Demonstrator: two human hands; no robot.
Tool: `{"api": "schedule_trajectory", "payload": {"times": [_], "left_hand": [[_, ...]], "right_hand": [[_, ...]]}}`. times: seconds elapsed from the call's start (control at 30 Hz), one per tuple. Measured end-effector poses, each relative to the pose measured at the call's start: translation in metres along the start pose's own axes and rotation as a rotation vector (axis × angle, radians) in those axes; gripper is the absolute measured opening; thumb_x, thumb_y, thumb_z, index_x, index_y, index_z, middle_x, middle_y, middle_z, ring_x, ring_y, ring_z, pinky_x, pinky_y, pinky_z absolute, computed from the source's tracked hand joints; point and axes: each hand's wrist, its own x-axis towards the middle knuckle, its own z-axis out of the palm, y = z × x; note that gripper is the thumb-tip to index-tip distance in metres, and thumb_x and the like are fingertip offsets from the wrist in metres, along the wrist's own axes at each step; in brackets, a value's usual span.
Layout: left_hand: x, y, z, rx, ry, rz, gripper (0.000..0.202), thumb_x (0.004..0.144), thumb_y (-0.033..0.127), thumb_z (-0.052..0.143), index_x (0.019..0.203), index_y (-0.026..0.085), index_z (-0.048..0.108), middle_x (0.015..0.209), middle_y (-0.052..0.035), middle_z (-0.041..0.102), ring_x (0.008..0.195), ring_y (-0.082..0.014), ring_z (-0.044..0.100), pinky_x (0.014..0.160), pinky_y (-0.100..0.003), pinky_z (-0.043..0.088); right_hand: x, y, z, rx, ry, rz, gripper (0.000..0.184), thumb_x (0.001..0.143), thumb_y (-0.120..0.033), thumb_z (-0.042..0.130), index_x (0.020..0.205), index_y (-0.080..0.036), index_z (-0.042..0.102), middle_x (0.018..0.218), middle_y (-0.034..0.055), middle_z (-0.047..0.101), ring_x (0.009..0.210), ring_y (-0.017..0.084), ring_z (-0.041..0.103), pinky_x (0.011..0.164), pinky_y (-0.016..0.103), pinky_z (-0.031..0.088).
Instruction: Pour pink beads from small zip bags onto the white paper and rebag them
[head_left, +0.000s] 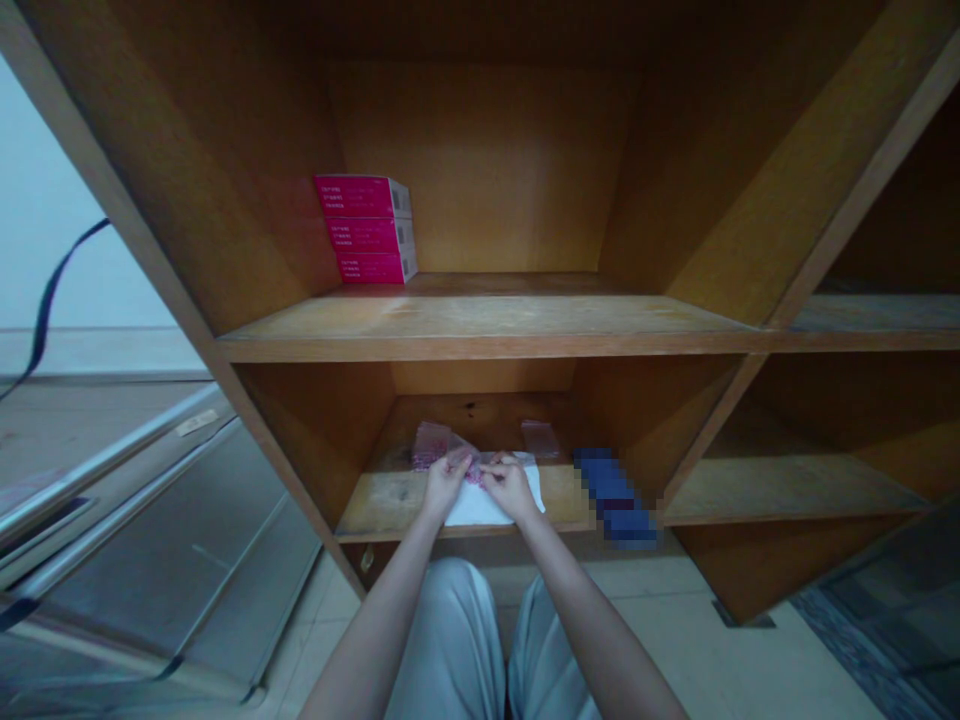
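My left hand [447, 482] pinches what looks like a small clear plastic bag [466, 450] on the lower shelf. Close beside it, my right hand [511, 486] has its fingers bent together; what they hold is too small to make out. Between the two hands lie tiny pink pieces [474, 476], over a white sheet [472, 513]. To the left of my left hand is a stack of clear bags with pink contents [429, 448]. Behind my right hand lie flat clear bags [540, 438].
Three pink boxes [367, 235] are stacked on the upper shelf [495, 320]. A pixelated blue item [615, 497] overhangs the lower shelf's front edge at right. Wooden side walls enclose my hands. A metal-framed glass case [187, 540] stands at left.
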Motion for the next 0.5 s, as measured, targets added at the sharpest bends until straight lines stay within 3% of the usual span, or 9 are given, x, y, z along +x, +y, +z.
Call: {"api": "schedule_trajectory", "payload": {"times": [0.33,0.5], "left_hand": [[-0.0018,0.0017,0.0009,0.042,-0.030,0.000,0.030,0.068,0.031,0.059,0.091,0.012,0.064,0.097,-0.0121,0.065,0.090,-0.0210,0.060,0.084,-0.036,0.043],[-0.0027,0.0007,0.0030,0.041,-0.052,0.015,0.030,0.067,0.031,0.060,0.090,0.013,0.064,0.096,-0.0112,0.066,0.089,-0.0209,0.060,0.085,-0.036,0.043]], "right_hand": [[0.0023,0.0033,0.0017,0.006,-0.068,-0.056,0.019,0.074,-0.028,0.052,0.071,-0.022,0.070,0.060,0.0030,0.058,0.061,0.016,0.050,0.058,0.025,0.038],[0.0042,0.0062,0.0034,0.025,-0.084,-0.056,0.025,0.073,-0.030,0.053,0.052,-0.020,0.065,0.051,0.0007,0.055,0.055,0.014,0.048,0.054,0.023,0.035]]}}
